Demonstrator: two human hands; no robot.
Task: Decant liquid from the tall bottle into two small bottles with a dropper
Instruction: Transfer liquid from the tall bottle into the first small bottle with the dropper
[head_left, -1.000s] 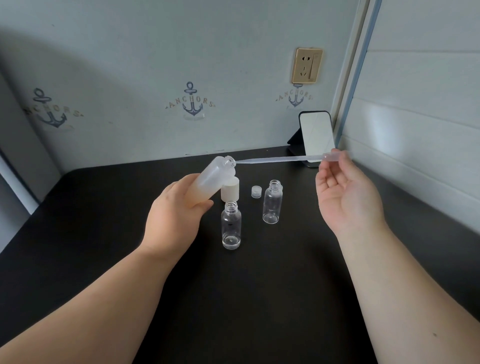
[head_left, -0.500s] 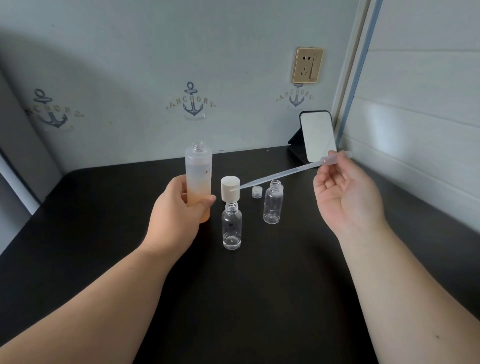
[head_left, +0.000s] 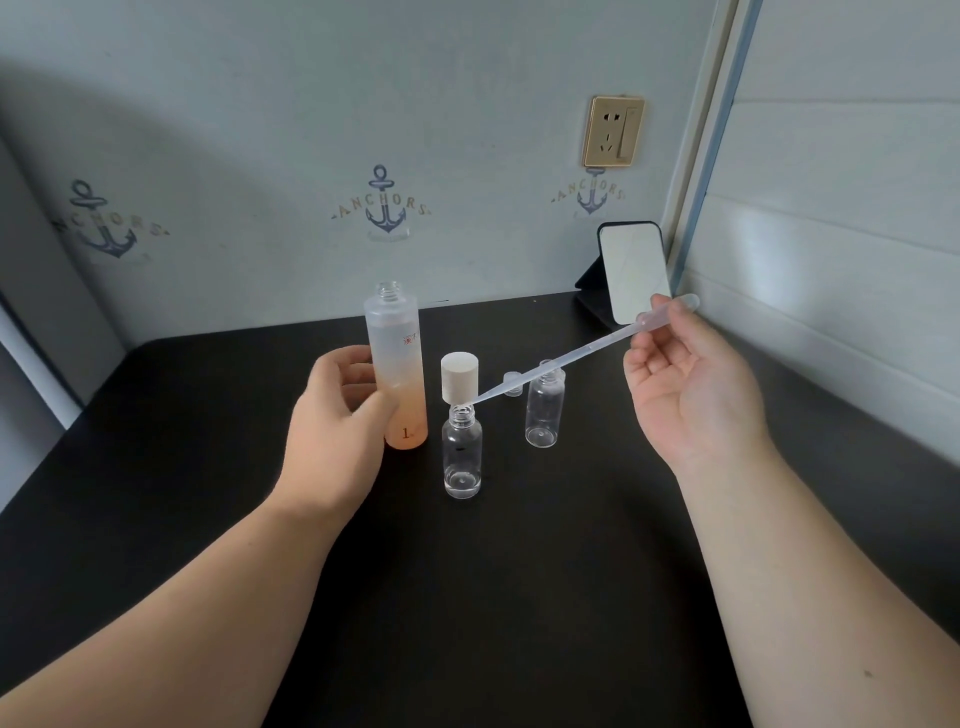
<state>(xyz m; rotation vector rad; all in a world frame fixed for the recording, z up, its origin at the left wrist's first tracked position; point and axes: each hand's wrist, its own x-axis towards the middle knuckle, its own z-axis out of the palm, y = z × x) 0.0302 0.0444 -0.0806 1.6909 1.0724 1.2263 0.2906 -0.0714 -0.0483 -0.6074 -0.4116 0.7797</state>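
On the matte black table (head_left: 519, 597), a clear round small bottle (head_left: 462, 457) stands nearest, open. The left hand (head_left: 337, 431) curls around the frosted tall bottle (head_left: 397, 374), upright, peach liquid inside. The right hand (head_left: 691, 395) pinches a thin translucent dropper (head_left: 566, 358), its tip just above that bottle's mouth. Behind stand a cylindrical white cap (head_left: 459, 376), a second small bottle (head_left: 544, 410) and a rectangular mirror (head_left: 634, 273).

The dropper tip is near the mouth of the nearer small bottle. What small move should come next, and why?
Probably lower the dropper tip straight into the open neck of the near small bottle, then squeeze. The tip sits just above and beside that mouth, not yet inside; the right hand pinches the bulb, and the left hand holds the tall bottle upright.
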